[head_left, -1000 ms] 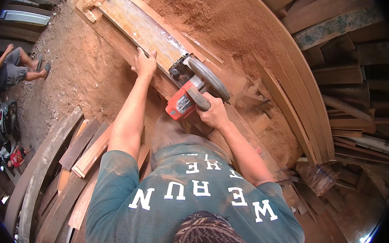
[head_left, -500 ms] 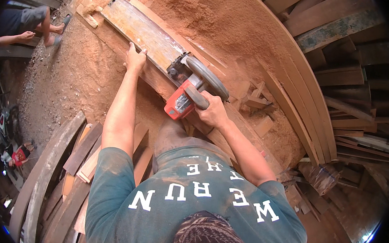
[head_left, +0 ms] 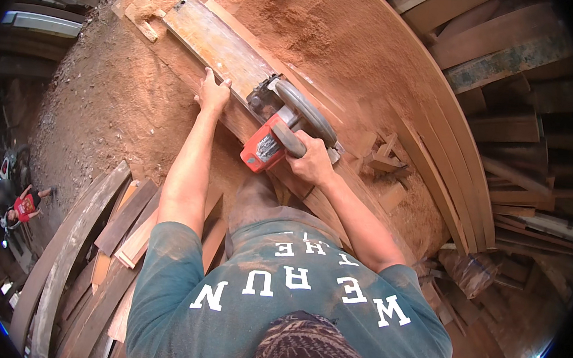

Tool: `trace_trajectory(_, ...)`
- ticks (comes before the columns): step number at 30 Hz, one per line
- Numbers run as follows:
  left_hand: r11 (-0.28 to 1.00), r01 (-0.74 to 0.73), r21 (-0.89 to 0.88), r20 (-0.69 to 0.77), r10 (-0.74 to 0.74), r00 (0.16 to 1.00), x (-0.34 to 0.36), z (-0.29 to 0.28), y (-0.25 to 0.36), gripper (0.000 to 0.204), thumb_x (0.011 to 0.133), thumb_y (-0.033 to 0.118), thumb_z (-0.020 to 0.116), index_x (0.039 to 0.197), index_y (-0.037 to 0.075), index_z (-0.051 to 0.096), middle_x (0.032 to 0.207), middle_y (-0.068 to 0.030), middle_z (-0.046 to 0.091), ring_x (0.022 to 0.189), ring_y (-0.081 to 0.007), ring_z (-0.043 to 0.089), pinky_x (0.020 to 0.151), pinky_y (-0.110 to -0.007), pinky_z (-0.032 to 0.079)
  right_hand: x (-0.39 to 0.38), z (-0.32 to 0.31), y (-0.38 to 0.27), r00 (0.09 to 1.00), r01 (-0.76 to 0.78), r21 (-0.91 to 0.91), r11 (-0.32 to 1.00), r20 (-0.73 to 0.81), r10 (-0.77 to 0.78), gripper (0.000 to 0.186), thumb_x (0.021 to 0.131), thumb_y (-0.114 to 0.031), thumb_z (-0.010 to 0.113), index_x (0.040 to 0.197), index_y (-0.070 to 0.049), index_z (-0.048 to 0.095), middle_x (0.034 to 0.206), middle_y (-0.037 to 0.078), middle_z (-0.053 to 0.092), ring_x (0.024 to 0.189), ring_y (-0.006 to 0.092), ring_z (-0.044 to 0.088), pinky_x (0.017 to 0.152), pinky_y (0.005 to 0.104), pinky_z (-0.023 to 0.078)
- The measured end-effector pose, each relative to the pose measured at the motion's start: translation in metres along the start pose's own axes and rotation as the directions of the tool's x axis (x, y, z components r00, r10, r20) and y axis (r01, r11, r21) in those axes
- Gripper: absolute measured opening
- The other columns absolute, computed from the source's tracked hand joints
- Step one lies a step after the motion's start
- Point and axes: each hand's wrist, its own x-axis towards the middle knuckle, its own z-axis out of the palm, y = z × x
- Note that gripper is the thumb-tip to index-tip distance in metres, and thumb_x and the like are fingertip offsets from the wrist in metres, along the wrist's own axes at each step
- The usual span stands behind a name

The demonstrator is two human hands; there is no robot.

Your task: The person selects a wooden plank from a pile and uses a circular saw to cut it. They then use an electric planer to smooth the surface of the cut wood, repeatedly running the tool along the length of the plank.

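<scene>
Bundle (head_left: 473, 272) on the right, glossy brown, looks wrapped in clear plastic; can't tell what's in it. Right hand (head_left: 309, 159) closed round the dark rear handle of the circular saw (head_left: 273, 132), fingers curled, no visible gap. Saw sits at the lower-right end of the worn board (head_left: 226, 53), in front of the person: red motor housing, round grey guard on the far side. Left hand (head_left: 212, 92) is up-left of the saw, touching the board's near edge; thumb and fingertips slightly apart, narrow spread. Can't tell if it's clamping or just pressing, underside hidden. Board is flat, straight, yellowish, scuffed, with a greyish metallic-looking strip along the far edge. It lies on a longer reddish-brown plank (head_left: 175, 52). Notched pale wood block (head_left: 141, 21) on the plank, just beyond the board's far-left end. Fine orange sawdust (head_left: 312, 29) heaped beyond the board, loose and powdery. Angular offcuts (head_left: 385, 161) right of the saw, jumbled. Rough long timbers (head_left: 110, 232) stacked lower left, mixed grey and tan; they look curved, partly lens bend.
</scene>
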Motion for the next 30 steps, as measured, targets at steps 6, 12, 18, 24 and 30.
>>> trace_trajectory(6, 0.999, -0.045, 0.007, 0.023, 0.045, 0.999, -0.023, 0.003, 0.002, 0.095, 0.098, 0.046, 0.074, 0.171, 0.008, 0.027, 0.164, -0.0277, 0.046, 0.160, -0.0392, 0.034, 0.126, -0.070, 0.021, 0.001, 0.000, 0.001, 1.000, 0.004, 0.022, 1.000, -0.015, -0.003, 0.018, 0.086, -0.006, 0.075, 0.102, -0.001, 0.068, 0.087, 0.026, 0.070, 0.081, 0.0436, 0.069, 0.076, 0.0429, 0.056)
trace_trajectory(12, 0.983, -0.129, -0.127, -0.077, 0.120, 0.990, 0.004, -0.005, -0.021, 0.085, 0.098, 0.048, 0.072, 0.167, 0.010, 0.039, 0.162, -0.0262, 0.049, 0.153, -0.0409, 0.044, 0.124, -0.070, 0.025, 0.003, -0.003, -0.001, 0.998, 0.051, 0.004, 0.999, -0.044, -0.051, 0.021, 0.085, -0.006, 0.075, 0.106, -0.004, 0.070, 0.090, 0.028, 0.071, 0.089, 0.0482, 0.071, 0.077, 0.0464, 0.057)
trace_trajectory(18, 0.975, -0.194, -0.103, -0.210, 0.170, 0.963, 0.098, -0.023, -0.041, 0.104, 0.091, 0.047, 0.079, 0.171, 0.008, 0.025, 0.160, -0.0313, 0.049, 0.151, -0.0467, 0.044, 0.126, -0.063, 0.030, 0.002, -0.005, -0.003, 0.997, 0.061, 0.033, 0.998, -0.043, -0.060, 0.019, 0.086, -0.006, 0.074, 0.104, -0.003, 0.069, 0.088, 0.027, 0.071, 0.086, 0.0454, 0.071, 0.077, 0.0442, 0.057)
trace_trajectory(24, 0.984, -0.173, -0.045, -0.118, 0.167, 0.979, 0.085, -0.053, -0.010, 0.106, 0.086, 0.035, 0.086, 0.169, 0.002, 0.028, 0.151, -0.0316, 0.058, 0.142, -0.0413, 0.057, 0.121, -0.047, 0.043, 0.001, -0.007, -0.012, 0.998, 0.046, 0.026, 0.999, -0.043, -0.045, 0.015, 0.087, -0.005, 0.075, 0.100, -0.001, 0.067, 0.086, 0.025, 0.070, 0.080, 0.0409, 0.070, 0.076, 0.0415, 0.055)
trace_trajectory(30, 0.978, -0.188, -0.088, -0.130, 0.176, 0.976, 0.052, -0.051, -0.001, 0.106, 0.087, 0.032, 0.086, 0.168, -0.001, 0.028, 0.146, -0.0326, 0.061, 0.137, -0.0416, 0.061, 0.117, -0.045, 0.047, 0.003, -0.011, -0.019, 0.998, 0.056, 0.032, 0.998, -0.021, -0.055, 0.017, 0.087, -0.007, 0.073, 0.104, -0.002, 0.070, 0.088, 0.028, 0.071, 0.087, 0.0465, 0.073, 0.075, 0.0447, 0.057)
